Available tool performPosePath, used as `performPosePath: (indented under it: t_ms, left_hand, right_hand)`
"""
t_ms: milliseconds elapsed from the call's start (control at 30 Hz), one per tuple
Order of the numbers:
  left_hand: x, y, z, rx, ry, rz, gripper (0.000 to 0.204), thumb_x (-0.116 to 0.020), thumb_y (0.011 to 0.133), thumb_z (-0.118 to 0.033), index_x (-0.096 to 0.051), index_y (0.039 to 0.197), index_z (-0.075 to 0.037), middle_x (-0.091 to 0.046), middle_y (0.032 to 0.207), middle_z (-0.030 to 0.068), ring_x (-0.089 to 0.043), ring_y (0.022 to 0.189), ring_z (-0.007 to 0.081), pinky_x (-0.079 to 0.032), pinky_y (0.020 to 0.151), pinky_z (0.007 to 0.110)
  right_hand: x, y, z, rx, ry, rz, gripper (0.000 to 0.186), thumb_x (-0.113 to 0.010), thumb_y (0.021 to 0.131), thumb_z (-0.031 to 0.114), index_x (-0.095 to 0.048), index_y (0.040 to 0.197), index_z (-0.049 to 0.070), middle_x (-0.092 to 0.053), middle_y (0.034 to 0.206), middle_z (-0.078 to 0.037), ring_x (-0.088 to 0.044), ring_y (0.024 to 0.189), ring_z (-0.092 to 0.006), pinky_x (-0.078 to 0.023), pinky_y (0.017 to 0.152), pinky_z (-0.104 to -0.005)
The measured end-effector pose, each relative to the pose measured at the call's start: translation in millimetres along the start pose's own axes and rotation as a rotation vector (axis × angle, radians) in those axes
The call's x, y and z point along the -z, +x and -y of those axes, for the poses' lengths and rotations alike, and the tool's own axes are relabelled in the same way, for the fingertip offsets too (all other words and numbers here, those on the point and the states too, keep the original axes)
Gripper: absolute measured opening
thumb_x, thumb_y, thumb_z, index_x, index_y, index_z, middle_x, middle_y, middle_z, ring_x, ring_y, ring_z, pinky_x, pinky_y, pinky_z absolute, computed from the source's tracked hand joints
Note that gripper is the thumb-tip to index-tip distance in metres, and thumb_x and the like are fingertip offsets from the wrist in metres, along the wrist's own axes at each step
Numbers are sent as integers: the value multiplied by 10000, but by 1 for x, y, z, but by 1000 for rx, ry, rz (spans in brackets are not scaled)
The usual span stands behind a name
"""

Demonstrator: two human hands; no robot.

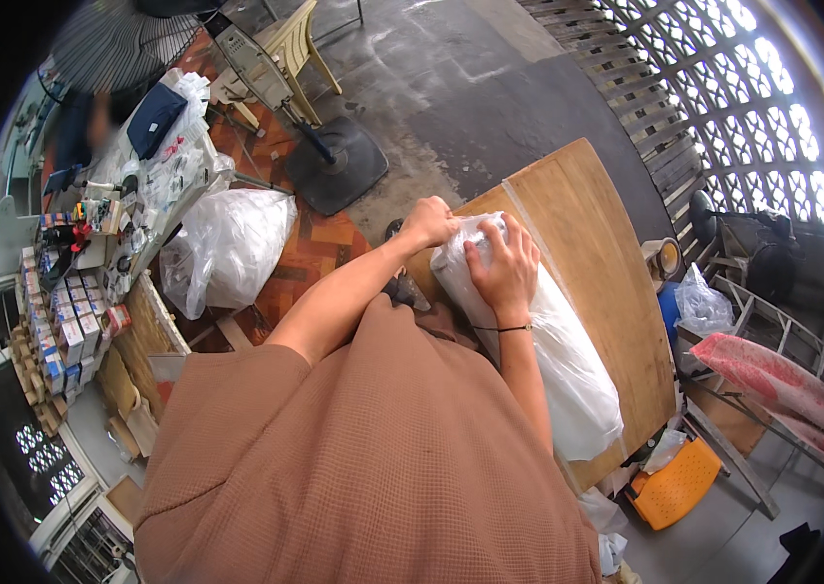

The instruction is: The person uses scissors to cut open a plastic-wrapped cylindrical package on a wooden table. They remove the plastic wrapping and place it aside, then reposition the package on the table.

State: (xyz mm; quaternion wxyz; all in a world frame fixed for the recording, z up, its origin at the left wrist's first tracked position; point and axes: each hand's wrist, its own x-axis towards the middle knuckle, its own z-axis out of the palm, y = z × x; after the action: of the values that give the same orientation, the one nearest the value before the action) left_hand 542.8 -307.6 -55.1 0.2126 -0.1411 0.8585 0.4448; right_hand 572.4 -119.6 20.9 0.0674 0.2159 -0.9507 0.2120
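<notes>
A long white bundle wrapped in plastic (558,375) lies slantwise along the left side of a wooden table (597,243). My left hand (430,223) is closed at the bundle's far end, its curled fingers at the edge of the plastic wrapping. What exactly lies between those fingertips is hidden. Just right of it, my right hand (505,271) grips the same end from above, thumb and bent fingers pressed into the crinkled plastic. A thin dark band circles the right wrist.
Left stands a cluttered workbench (154,180) with a large white plastic bag (229,248) beside it. Beyond is a standing fan's black base (337,164). An orange chair (675,484) and a red-and-white cloth (782,389) on a rack are at the right.
</notes>
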Motion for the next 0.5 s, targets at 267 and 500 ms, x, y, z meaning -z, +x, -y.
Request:
performPosePath:
  t_ms: [267,500]
  left_hand:
    - [10,4,9,-251,-116,118,274,-703,848,-239,-774,941,8,-748,862,136,-690,790,182,-536,744,352]
    - [8,24,25,78,-420,377,295,-715,787,-301,-763,835,-15,-619,732,37,-514,606,160,-393,543,340]
  right_hand:
    - [3,-4,-2,-9,1,-43,378,-712,859,406,-709,1167,187,-595,1360,-163,-554,1262,-352,-418,1062,-486]
    - [5,-9,2,-24,-14,-41,383,-699,870,413,-707,1186,195,-588,1371,-177,-551,1272,-360,-418,1072,-488]
